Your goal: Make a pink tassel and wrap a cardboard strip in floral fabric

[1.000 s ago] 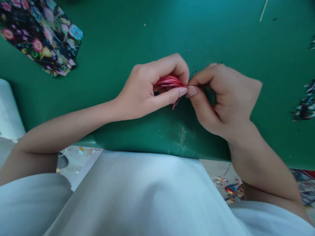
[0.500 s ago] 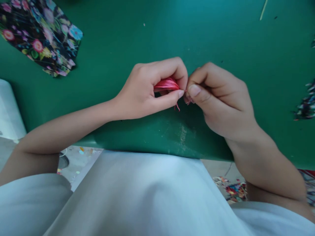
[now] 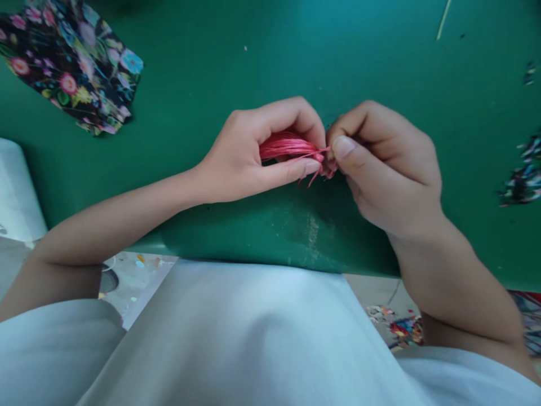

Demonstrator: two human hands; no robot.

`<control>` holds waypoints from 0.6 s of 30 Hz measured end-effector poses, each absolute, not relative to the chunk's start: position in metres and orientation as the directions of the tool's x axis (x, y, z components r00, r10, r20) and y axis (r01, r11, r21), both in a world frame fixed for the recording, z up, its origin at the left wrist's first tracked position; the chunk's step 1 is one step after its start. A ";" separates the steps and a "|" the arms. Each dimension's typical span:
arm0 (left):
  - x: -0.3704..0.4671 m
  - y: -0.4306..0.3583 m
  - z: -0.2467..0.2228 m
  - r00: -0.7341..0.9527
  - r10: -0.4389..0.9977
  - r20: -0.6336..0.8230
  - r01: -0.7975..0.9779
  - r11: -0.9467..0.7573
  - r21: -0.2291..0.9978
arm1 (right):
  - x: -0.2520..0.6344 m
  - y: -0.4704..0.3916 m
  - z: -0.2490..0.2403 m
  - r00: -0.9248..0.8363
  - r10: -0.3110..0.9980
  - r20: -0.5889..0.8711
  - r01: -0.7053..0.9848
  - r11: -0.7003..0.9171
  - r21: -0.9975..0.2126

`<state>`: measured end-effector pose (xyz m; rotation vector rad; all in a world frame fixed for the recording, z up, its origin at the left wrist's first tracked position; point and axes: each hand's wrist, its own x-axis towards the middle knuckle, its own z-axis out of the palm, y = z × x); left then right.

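Observation:
A bundle of pinkish-red strands (image 3: 285,145) lies inside the curl of my left hand (image 3: 257,152), which is closed with thumb and forefinger pinching the bundle's gathered right end. Short loose ends poke out below that pinch. Close by on the right, my right hand (image 3: 389,163) is closed too, its thumb and forefinger gripping a thin red strand that runs from the bundle's tip. More reddish ends show beneath the right fingers. Most of the bundle's left part is hidden by the left palm.
A green tabletop (image 3: 236,237) lies under both hands. Dark floral fabric (image 3: 80,67) rests at the upper left, above a white object (image 3: 17,192). Dark speckled scraps (image 3: 524,175) are at the right edge, and a thin pale strip (image 3: 443,20) at the top. Colourful scraps (image 3: 406,328) litter the floor.
My right hand has shifted slightly right, opening a small gap between the hands. More of the bundle's gathered end and its loose ends now shows.

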<state>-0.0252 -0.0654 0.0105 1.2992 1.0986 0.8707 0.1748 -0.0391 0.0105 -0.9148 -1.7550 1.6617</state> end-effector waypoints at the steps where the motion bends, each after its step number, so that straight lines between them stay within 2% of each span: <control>1: -0.025 -0.065 0.010 0.282 0.953 -0.112 0.073 0.095 0.993 | 0.175 -0.039 0.010 -0.612 0.788 -0.064 0.096 -0.006 -0.995; 9: -0.023 -0.067 0.011 0.263 0.953 -0.149 -0.018 0.160 0.987 | 0.173 -0.040 0.014 -0.617 0.785 -0.044 0.098 0.021 -0.995; 18: -0.023 -0.067 0.012 0.291 0.940 -0.180 -0.040 0.200 0.979 | 0.171 -0.043 0.015 -0.574 0.819 0.005 0.273 0.197 -0.941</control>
